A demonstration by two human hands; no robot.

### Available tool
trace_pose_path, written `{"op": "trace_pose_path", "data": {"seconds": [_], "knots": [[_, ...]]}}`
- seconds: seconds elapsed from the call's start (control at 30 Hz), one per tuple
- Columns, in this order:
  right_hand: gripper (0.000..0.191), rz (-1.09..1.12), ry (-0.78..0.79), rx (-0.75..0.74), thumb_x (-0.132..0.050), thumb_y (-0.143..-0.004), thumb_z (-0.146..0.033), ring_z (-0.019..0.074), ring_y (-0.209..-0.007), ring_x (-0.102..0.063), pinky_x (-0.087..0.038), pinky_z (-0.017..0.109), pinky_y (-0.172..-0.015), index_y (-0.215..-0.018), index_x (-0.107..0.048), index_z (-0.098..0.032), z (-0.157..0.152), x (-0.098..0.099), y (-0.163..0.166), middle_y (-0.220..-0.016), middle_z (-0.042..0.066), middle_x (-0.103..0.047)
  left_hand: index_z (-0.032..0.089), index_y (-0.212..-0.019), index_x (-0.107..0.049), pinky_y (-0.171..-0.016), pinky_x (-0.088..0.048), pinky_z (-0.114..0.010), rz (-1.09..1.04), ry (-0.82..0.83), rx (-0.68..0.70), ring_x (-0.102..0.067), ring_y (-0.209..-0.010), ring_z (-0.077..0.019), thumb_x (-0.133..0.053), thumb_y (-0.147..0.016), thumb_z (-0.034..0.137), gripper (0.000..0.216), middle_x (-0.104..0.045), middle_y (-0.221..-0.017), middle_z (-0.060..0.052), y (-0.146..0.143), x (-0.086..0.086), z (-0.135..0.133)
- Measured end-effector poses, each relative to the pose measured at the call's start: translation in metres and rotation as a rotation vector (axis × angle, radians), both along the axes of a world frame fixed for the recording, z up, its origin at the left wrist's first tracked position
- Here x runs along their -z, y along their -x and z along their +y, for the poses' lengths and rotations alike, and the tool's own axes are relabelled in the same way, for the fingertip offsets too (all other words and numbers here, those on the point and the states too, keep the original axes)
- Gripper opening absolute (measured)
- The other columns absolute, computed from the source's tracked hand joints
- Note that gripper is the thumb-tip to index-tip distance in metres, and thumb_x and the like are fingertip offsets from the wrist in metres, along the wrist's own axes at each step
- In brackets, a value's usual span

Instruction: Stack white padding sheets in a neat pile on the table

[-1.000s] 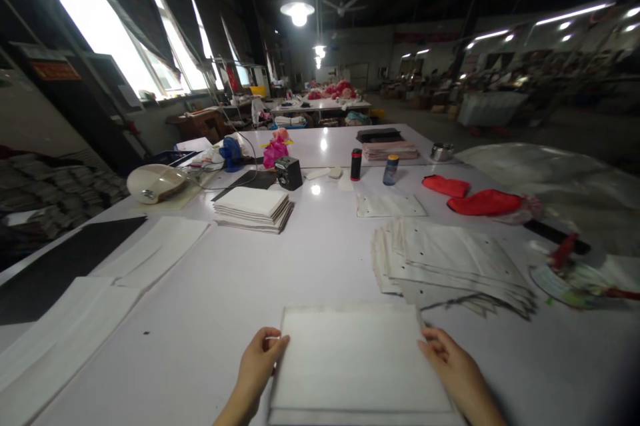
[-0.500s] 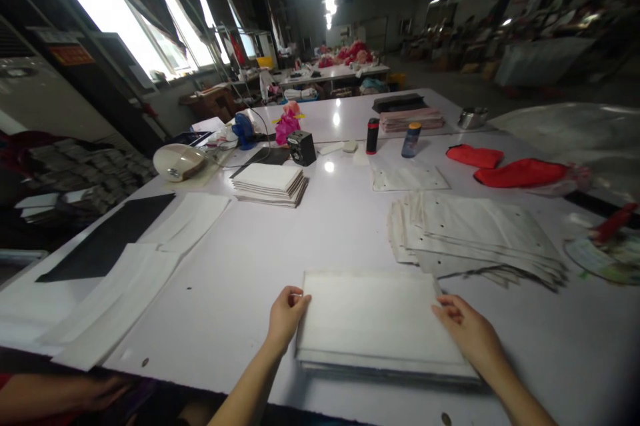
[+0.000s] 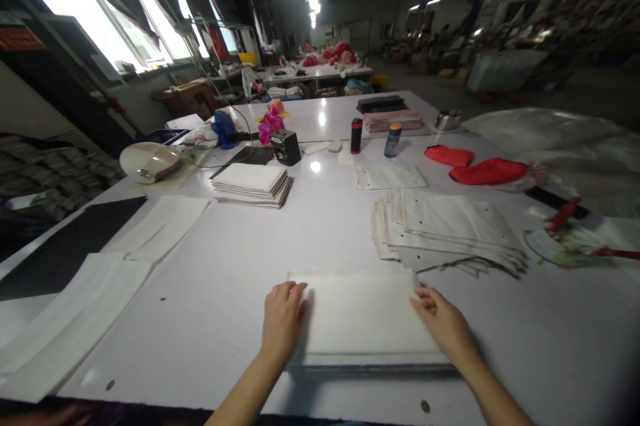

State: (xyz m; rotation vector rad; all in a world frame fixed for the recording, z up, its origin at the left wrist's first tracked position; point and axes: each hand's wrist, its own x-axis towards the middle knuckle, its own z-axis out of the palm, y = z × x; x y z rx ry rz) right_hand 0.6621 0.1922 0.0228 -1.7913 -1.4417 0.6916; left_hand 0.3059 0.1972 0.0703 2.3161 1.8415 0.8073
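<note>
In front of me lies a neat stack of white fabric sheets [image 3: 363,319], with darker layers along its near edge. My left hand [image 3: 281,319] is at the stack's left edge, its fingers bent over the top sheet near the far corner and its thumb beside them. At the opposite edge, my right hand [image 3: 441,321] has thumb and fingers closed at the side of the sheets near the far right corner. How many layers each hand grips is hidden.
Behind the stack on the right spreads a loose pile of pale fabric pieces [image 3: 455,229] with dark dots. A folded white stack [image 3: 253,183] sits further left. Long white strips [image 3: 95,306] and a black sheet [image 3: 75,239] cover the left side. Red cloth pieces [image 3: 487,171] lie at right.
My left hand has shifted from a pinch at the left edge to lying more over it. The right hand stays at the right edge. The stack's layers look more even; the view has turned slightly.
</note>
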Motion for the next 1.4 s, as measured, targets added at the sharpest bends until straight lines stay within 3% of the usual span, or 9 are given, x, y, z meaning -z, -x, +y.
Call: {"op": "trace_pose_path", "data": {"seconds": [0.17, 0.4, 0.57, 0.73, 0.83, 0.97, 1.07, 1.23, 1.4], "knots": [[0.042, -0.014, -0.004, 0.010, -0.050, -0.078, -0.057, 0.0194, -0.062, -0.058, -0.045, 0.030, -0.058, -0.098, -0.056, -0.021, 0.000, 0.001, 0.000, -0.073, 0.001, -0.061, 0.026, -0.134, -0.045, -0.090, -0.041, -0.044, 0.067, 0.112, 0.261, -0.049, -0.106, -0.0287, -0.051, -0.086, 0.043, 0.052, -0.055, -0.118, -0.013, -0.044, -0.003, -0.008], [0.043, -0.023, 0.008, 0.002, -0.046, -0.078, -0.059, 0.0189, -0.059, -0.059, -0.045, 0.029, -0.053, -0.097, -0.053, -0.022, 0.002, 0.012, 0.001, -0.070, 0.000, -0.061, 0.033, -0.141, -0.036, -0.102, -0.032, -0.052, 0.226, 0.106, 0.169, -0.038, -0.127, -0.0343, -0.043, -0.088, 0.050, 0.056, -0.041, -0.143, -0.011, -0.044, 0.032, -0.009], [0.039, -0.129, -0.012, -0.022, -0.043, -0.081, -0.056, 0.0208, -0.060, -0.057, -0.045, 0.032, -0.055, -0.097, -0.053, -0.021, 0.001, 0.004, 0.001, -0.071, 0.002, -0.059, 0.033, -0.144, -0.028, -0.111, -0.021, -0.052, 0.277, 0.096, 0.183, -0.023, -0.140, -0.0334, -0.037, -0.089, 0.056, 0.060, -0.032, -0.151, -0.010, -0.044, 0.040, -0.006], [0.035, -0.690, -0.173, 0.006, -0.036, -0.090, -0.034, 0.0350, -0.094, -0.054, -0.041, 0.050, -0.078, -0.108, -0.060, -0.017, -0.004, -0.026, 0.031, -0.101, 0.015, -0.059, 0.032, -0.146, -0.022, -0.111, -0.020, -0.054, 0.279, 0.149, 0.203, -0.020, -0.141, -0.0352, -0.034, -0.089, 0.058, 0.063, -0.025, -0.153, -0.011, -0.047, 0.038, -0.005], [0.041, -0.866, -0.358, -0.164, -0.036, -0.092, -0.029, 0.0338, -0.122, -0.040, -0.037, 0.050, -0.093, -0.128, -0.052, -0.016, -0.004, -0.026, 0.077, -0.130, 0.014, -0.048, 0.032, -0.146, -0.019, -0.112, -0.019, -0.055, 0.259, 0.172, 0.220, -0.018, -0.141, -0.0363, -0.035, -0.089, 0.057, 0.064, -0.021, -0.154, -0.011, -0.048, 0.039, -0.005], [0.057, -0.829, -0.400, -0.507, -0.044, -0.092, -0.051, 0.0293, -0.135, -0.024, -0.030, 0.049, -0.106, -0.141, -0.040, -0.024, 0.000, -0.001, 0.114, -0.147, 0.008, -0.030, 0.034, -0.146, -0.016, -0.113, -0.017, -0.055, 0.225, 0.165, 0.234, -0.015, -0.142, -0.0346, -0.037, -0.089, 0.055, 0.064, -0.019, -0.155, -0.009, -0.045, 0.043, -0.005], [0.063, -0.827, -0.313, -0.507, -0.042, -0.091, -0.058, 0.0287, -0.137, -0.020, -0.027, 0.050, -0.108, -0.143, -0.036, -0.022, 0.005, 0.015, 0.093, -0.150, 0.010, -0.022, 0.035, -0.146, -0.017, -0.113, -0.021, -0.052, 0.204, 0.152, 0.230, -0.016, -0.142, -0.0328, -0.040, -0.087, 0.058, 0.067, -0.013, -0.156, -0.007, -0.035, 0.046, -0.004], [0.066, -0.814, -0.257, -0.309, -0.038, -0.090, -0.056, 0.0314, -0.138, -0.010, -0.029, 0.051, -0.107, -0.142, -0.037, -0.015, 0.007, 0.023, 0.037, -0.152, 0.014, -0.005, 0.032, -0.146, -0.018, -0.110, -0.026, -0.054, 0.215, 0.086, 0.144, -0.016, -0.142, -0.0345, -0.047, -0.084, 0.059, 0.074, -0.004, -0.157, -0.009, -0.019, 0.051, -0.004], [0.065, -0.747, -0.172, -0.311, -0.041, -0.089, -0.055, 0.0319, -0.138, -0.006, -0.025, 0.054, -0.108, -0.143, -0.035, -0.018, 0.000, 0.017, 0.034, -0.152, 0.013, 0.000, 0.031, -0.147, -0.018, -0.108, -0.030, -0.051, 0.299, -0.019, 0.133, -0.021, -0.141, -0.0334, -0.047, -0.085, 0.056, 0.073, -0.012, -0.156, -0.010, -0.021, 0.055, -0.005]]}}
